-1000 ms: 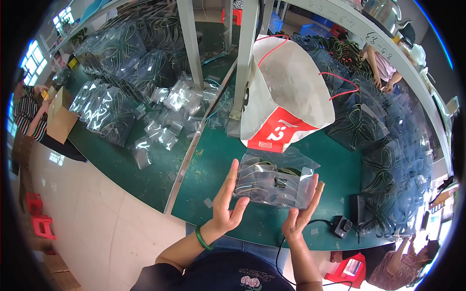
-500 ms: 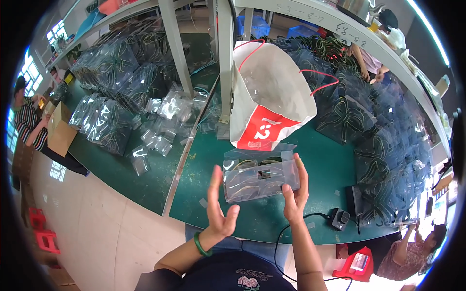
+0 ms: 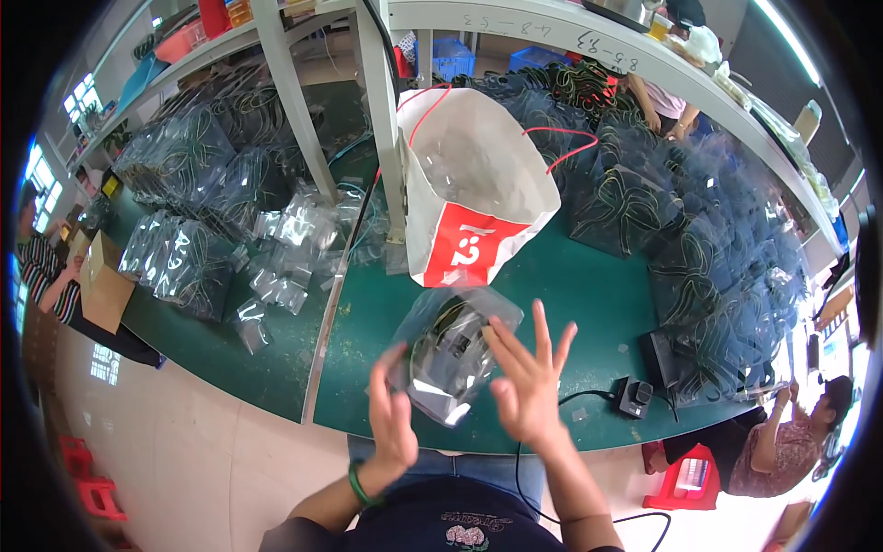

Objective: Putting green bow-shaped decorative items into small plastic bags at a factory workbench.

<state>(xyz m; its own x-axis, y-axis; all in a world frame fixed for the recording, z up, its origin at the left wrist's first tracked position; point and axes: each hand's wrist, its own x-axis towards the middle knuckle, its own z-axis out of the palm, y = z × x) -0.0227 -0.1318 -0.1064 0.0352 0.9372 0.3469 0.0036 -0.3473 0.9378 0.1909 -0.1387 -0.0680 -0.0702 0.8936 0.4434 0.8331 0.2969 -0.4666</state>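
Clear plastic packet [image 3: 440, 379] — glossy, tilted — with a dark square [image 3: 456, 346] showing.

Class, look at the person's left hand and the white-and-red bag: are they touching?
Apart. The head view shows it: green tabletop is visible between the fingertips of the left hand and the bag's lower edge.
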